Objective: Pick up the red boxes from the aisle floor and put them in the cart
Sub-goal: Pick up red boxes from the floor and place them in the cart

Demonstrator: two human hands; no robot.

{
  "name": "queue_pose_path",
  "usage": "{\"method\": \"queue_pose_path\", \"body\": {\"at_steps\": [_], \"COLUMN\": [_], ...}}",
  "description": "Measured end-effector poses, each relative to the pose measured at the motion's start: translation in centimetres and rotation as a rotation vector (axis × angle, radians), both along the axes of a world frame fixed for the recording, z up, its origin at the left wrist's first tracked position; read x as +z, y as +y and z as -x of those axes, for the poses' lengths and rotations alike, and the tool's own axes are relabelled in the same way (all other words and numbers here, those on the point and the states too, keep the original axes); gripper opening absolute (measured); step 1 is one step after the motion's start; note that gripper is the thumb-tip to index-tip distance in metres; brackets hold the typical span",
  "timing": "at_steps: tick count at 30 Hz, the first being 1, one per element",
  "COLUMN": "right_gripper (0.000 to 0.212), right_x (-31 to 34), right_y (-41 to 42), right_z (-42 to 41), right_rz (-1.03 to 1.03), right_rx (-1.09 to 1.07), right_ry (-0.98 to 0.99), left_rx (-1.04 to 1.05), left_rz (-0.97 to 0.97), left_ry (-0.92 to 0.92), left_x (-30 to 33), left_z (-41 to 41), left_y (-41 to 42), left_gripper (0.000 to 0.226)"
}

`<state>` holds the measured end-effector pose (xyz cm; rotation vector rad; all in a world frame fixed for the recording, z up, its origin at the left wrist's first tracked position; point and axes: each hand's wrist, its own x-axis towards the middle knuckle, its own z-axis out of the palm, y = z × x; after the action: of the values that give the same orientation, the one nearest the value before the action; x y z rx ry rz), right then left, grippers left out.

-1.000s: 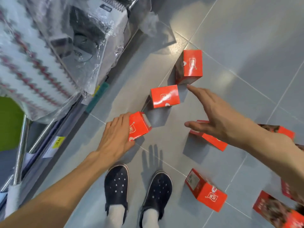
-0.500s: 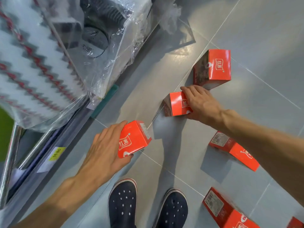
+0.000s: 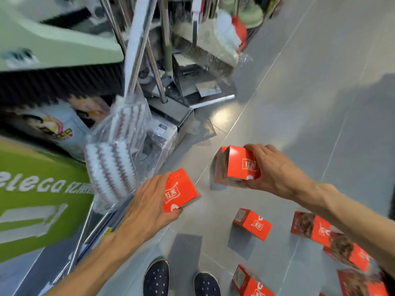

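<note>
Boxes fill both your hands: your left hand point(image 3: 149, 207) curls its fingers and thumb round one red box point(image 3: 178, 191) held clear of the floor beside the shelving point(image 3: 53, 82), and your right hand point(image 3: 272, 169) grips a second red box point(image 3: 239, 165), which hides a further box close behind it. More red boxes lie on the grey tile floor point(image 3: 310, 103) near your dark shoes point(image 3: 157, 278), among them one just right of centre point(image 3: 253, 224) and a cluster at the right edge point(image 3: 312, 227).

Glossy grey tiled floor point(image 3: 310, 107) with a light glare at centre, cluttered shelving of plastic-wrapped goods point(image 3: 115, 165) at left, green printed signboard point(image 3: 36, 201) at lower left
</note>
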<state>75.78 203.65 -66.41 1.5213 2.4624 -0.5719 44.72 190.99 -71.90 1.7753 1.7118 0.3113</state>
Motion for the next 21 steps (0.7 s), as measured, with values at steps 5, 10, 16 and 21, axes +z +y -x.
{"method": "queue_pose_path", "body": {"at_steps": [5, 10, 16, 21], "right_gripper": [0.097, 0.092, 0.104, 0.101], "right_x": [20.9, 39.8, 55.9, 62.7], "right_y": [1.3, 0.7, -4.6, -12.3], "right_z": [-1.1, -0.3, 5.9, 14.7], "right_rz": [-0.121, -0.159, -0.195, -0.171], "right_rx": [-0.013, 0.034, 0.246, 0.473], "right_ry": [0.069, 0.157, 0.238, 0.287], "left_rx": [-0.099, -0.088, 0.175, 0.418], "left_rz": [-0.144, -0.229, -0.263, -0.239], "left_ry": [0.032, 0.08, 0.061, 0.111], "left_x": [18.3, 35.7, 52.7, 60.7], "left_z": [-0.2, 1.1, 4.6, 9.5], "left_y": [3.8, 2.2, -8.2, -21.2], "left_gripper": [0.089, 0.092, 0.09, 0.093]}}
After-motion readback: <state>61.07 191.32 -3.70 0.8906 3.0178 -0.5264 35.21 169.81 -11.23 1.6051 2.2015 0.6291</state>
